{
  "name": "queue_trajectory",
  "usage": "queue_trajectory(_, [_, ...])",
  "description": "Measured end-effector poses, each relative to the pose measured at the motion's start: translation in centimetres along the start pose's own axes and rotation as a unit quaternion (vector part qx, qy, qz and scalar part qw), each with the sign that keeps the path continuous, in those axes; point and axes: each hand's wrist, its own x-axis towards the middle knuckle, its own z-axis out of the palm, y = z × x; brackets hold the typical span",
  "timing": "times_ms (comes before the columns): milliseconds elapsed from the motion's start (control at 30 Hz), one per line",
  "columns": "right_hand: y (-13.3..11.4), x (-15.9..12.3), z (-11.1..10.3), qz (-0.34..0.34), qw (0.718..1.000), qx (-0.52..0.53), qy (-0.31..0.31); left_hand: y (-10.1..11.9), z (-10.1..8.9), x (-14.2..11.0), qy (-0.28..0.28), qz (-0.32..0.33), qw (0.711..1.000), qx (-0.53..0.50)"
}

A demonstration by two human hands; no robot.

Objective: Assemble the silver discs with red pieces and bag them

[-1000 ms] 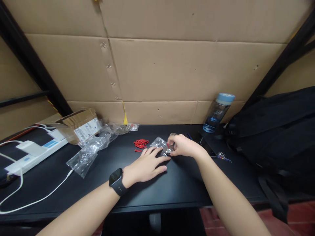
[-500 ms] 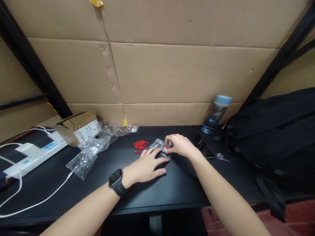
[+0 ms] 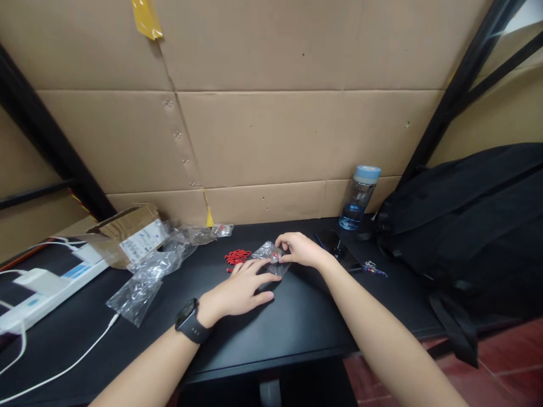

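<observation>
A small clear plastic bag lies on the black table, with a small silvery and red piece in or on it; I cannot tell which. My right hand has its thumb and fingers closed on the bag around this piece. Flat beside it rests my left hand, palm down with fingers spread, the fingertips touching the bag's near edge. A black watch is on the left wrist. Just beyond the left fingers is a pile of red cord loops, one partly hidden by the hand.
Left: an opened cardboard box, crumpled clear plastic, and a white power strip with cables. Right: a water bottle, a dark flat phone-like item, keys and a black backpack. Cardboard walls the back.
The view has tilted up and shifted slightly, so things sit further left. The silvery and red piece shows more clearly at my right fingertips. My left hand stays spread in place.
</observation>
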Motion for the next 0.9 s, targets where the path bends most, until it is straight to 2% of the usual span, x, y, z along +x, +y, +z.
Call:
queue_trajectory(100, [-0.9, 0.1, 0.7, 0.015, 0.999, -0.028, 0.025, -0.3, -0.1, -0.1, -0.004, 0.004, 1.000, -0.007])
queue_trajectory(233, [-2.3, 0.4, 1.7, 0.080, 0.992, -0.075, 0.058, -0.6, -0.4, -0.1, -0.015, 0.012, 1.000, -0.010])
queue_trajectory(300, [-2.6, 0.5, 1.7, 0.089, 0.991, -0.075, 0.061, -0.8, -0.8, -0.2, -0.012, 0.014, 1.000, -0.011])
queue_trajectory(367, [-2.5, 0.4, 1.2, 0.057, 0.997, -0.041, 0.036, -0.8, -1.2, -0.2, 0.001, 0.019, 1.000, -0.010])
queue_trajectory(433, [-2.0, 0.1, 0.4, -0.005, 0.999, 0.025, -0.028, -0.9, -1.6, -0.1, 0.025, 0.024, 0.999, -0.011])
queue_trajectory(533, [-1.3, -0.3, -0.7, -0.024, 0.990, 0.114, -0.074, -0.9, -1.7, 0.3, 0.070, 0.008, 0.997, -0.012])
queue_trajectory(700, [-0.6, -0.4, -0.7, -0.035, 0.992, 0.118, -0.040, -1.2, -0.7, 1.3, 0.145, -0.063, 0.987, 0.021])
queue_trajectory(900, [-0.4, 0.2, 0.6, -0.052, 0.992, 0.113, -0.027, -2.0, -0.4, 1.9, 0.165, -0.090, 0.982, 0.018])
